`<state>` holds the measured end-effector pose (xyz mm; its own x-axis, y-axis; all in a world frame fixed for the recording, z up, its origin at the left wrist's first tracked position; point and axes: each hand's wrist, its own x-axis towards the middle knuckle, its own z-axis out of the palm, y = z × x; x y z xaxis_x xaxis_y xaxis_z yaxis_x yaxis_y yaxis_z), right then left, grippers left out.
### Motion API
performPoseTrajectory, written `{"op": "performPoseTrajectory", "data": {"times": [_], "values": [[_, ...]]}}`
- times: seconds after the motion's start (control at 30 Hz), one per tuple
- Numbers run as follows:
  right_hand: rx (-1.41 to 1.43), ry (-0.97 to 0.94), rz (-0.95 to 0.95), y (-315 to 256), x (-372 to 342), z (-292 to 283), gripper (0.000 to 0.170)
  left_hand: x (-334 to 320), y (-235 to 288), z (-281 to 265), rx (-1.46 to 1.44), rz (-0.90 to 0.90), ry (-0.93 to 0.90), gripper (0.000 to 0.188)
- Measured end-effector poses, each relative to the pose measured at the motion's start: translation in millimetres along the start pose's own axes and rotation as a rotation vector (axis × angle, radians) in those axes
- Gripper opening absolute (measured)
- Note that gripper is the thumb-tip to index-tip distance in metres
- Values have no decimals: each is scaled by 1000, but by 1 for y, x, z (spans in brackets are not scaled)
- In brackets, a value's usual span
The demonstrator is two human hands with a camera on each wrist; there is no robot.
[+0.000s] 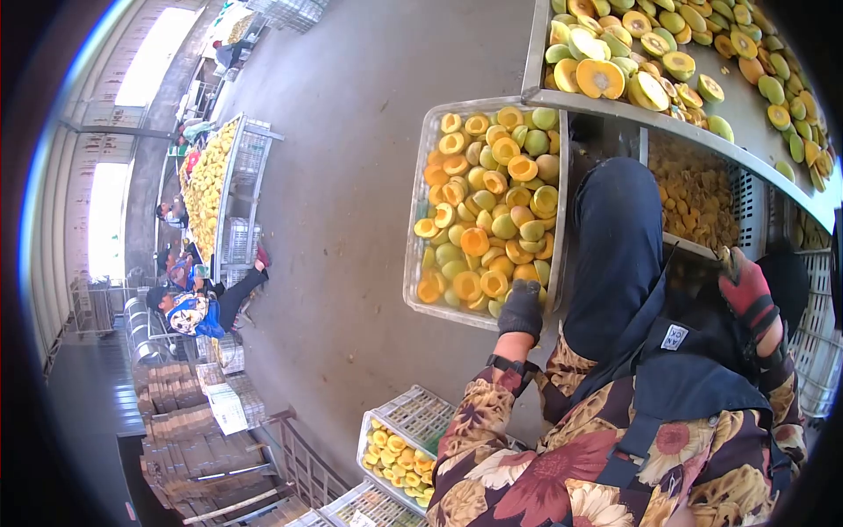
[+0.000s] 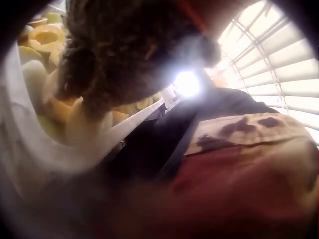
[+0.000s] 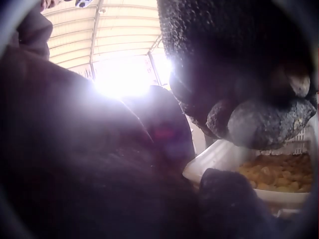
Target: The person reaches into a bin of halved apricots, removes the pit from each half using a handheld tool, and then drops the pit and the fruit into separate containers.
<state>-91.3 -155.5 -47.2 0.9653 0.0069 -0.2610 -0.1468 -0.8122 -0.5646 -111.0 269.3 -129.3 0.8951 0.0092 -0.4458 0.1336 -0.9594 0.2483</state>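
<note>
At the near right corner of a clear crate (image 1: 411, 263) of halved fruit is my left hand (image 1: 522, 314), in a dark grey glove. In the left wrist view its curled fingers (image 2: 97, 94) pinch a pale yellow fruit half (image 2: 82, 124) just inside the rim. My right hand (image 1: 746, 288), in a red and black glove, is raised near my chest, holding a small brownish object (image 1: 727, 260) at its fingertips. The right wrist view shows that hand (image 3: 244, 84) with fingers curled, a pale bit (image 3: 299, 83) of something between them; what it is cannot be told.
A metal-edged table (image 1: 702, 132) with cut fruit stands at upper right, above a crate of small brownish pieces (image 1: 694, 189). Another fruit crate (image 1: 395, 457) is at lower centre. Across the concrete floor (image 1: 342, 202), people (image 1: 198, 312) sit beside a fruit-covered table (image 1: 211, 189) and stacked wooden trays (image 1: 202, 439).
</note>
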Motion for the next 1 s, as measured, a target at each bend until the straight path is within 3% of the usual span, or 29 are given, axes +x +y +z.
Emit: {"op": "performPoseTrajectory", "data": {"times": [0.13, 0.23, 0.3, 0.33, 0.37, 0.4, 0.47, 0.5, 0.53, 0.57, 0.6, 0.67, 0.77, 0.83, 0.9, 0.97, 1.0], "values": [[-2, 5, -28, -8, 1, 3, 22, 12, -9, 7, -58, -9, -43, 43], [-48, 34, -53, -9, 4, 5, 21, 1, -7, 6, -68, -19, 34, 44], [5, 83, -45, -3, 9, 1, 20, 21, -66, 36, -210, 250, 218, 39], [28, 96, -36, 1, 10, -3, 19, 15, -85, 35, -398, 134, 466, 31], [48, 126, -40, 8, 13, -9, 25, 9, -112, 25, -743, -49, 464, 24], [69, 155, -45, 15, 14, -15, 31, -5, -125, 0, -171, 49, 741, 22], [69, 264, -89, 31, 24, -23, 40, -14, -157, 9, -704, -244, 763, 19], [35, 288, -71, 51, 31, -23, 51, -17, -176, 18, -662, -273, 794, 18], [47, 349, -122, 66, 37, -23, 51, -19, -186, 14, -617, -301, 833, 18], [68, 414, -179, 77, 41, -22, 51, -29, -166, -12, -594, -427, 679, 19], [97, 481, -242, 78, 49, -19, 52, -28, -167, -16, -489, -376, 766, 19], [49, 423, -238, 81, 56, -16, 52, -27, -160, -10, -278, -292, 906, 20], [-17, 319, -175, 85, 50, -14, 52, -20, -155, -2, -351, -300, 700, 20], [-45, 285, -137, 82, 50, -10, 51, -24, -130, -9, -417, -217, 514, 26], [-39, 275, -142, 84, 48, -4, 50, -18, -112, 5, -404, 16, 464, 33], [-21, 241, -136, 77, 49, -3, 49, -17, -82, 14, -385, 104, 394, 39], [-26, 237, -125, 74, 49, -3, 49, -19, -68, 12, -345, 57, 340, 40]]}}
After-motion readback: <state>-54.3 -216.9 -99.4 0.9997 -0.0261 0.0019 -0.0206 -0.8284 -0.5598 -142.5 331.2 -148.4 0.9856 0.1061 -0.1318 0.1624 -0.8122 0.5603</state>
